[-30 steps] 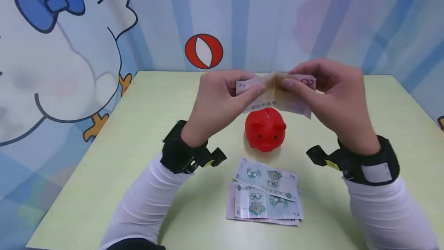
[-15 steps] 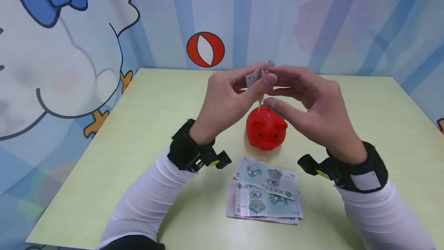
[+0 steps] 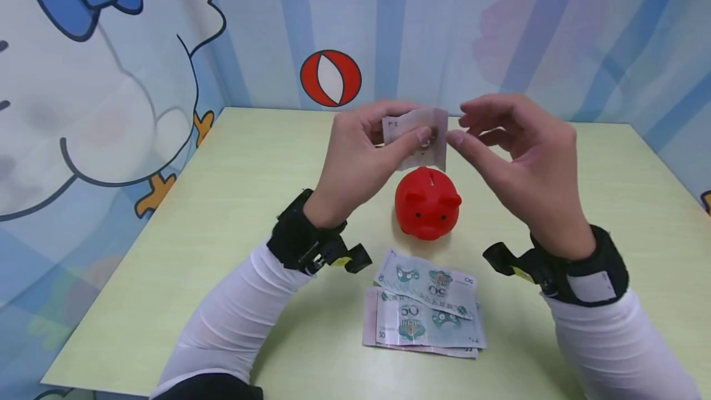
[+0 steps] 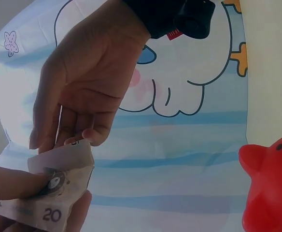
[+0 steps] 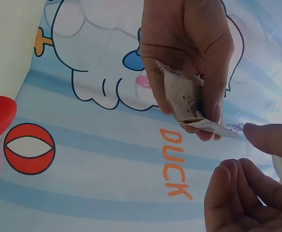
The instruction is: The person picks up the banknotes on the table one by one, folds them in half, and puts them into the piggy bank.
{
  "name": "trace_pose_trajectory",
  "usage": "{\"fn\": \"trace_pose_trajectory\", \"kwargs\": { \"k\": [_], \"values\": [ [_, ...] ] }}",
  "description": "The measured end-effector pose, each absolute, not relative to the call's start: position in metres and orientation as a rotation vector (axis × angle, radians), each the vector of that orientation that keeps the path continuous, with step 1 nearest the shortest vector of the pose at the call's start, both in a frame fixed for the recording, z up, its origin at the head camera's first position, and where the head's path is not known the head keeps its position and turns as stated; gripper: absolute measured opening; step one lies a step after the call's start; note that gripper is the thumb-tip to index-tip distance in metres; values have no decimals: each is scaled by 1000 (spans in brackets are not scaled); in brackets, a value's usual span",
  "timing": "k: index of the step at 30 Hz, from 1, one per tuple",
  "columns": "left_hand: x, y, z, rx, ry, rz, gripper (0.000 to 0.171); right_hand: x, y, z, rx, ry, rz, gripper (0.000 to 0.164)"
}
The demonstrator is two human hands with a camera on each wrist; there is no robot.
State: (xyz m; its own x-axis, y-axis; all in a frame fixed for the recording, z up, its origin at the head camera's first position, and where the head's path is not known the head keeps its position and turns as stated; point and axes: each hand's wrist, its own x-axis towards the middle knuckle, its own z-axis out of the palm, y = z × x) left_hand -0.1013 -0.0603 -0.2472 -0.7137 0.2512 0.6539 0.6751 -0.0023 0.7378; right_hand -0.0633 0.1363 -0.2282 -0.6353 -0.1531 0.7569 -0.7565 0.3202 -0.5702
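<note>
Money [image 3: 415, 123] is hanging folded near the red pig [image 3: 426, 204], our left hand [image 3: 361, 156] pinching it, our right hand [image 3: 524, 156] holding nothing beside it. If we're pinching too softly, the fold could be popping open.

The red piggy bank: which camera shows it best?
Head view: the piggy bank sits fully in frame, eyes, ears and slot showing. The left wrist view cuts it at the right edge; the right wrist view shows only a red part at the left edge.
</note>
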Motion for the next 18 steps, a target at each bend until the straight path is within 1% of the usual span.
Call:
{"fn": "trace_pose_trajectory", "kwargs": {
  "k": [4, 7, 18],
  "values": [
    [-99, -59, -246, -1029, -1943, -1795, 29, -64, 138, -229, 733, -2058, 1295, 24],
    [-98, -60, -244, -1065, -1957, -1836, 29, -65, 140, -231, 690, -2067, 1249, 20],
    [-96, -70, -237, -1018, -1984, -1955, 27, -64, 147, -228, 687, -2018, 1304, 16]
  ]
}}
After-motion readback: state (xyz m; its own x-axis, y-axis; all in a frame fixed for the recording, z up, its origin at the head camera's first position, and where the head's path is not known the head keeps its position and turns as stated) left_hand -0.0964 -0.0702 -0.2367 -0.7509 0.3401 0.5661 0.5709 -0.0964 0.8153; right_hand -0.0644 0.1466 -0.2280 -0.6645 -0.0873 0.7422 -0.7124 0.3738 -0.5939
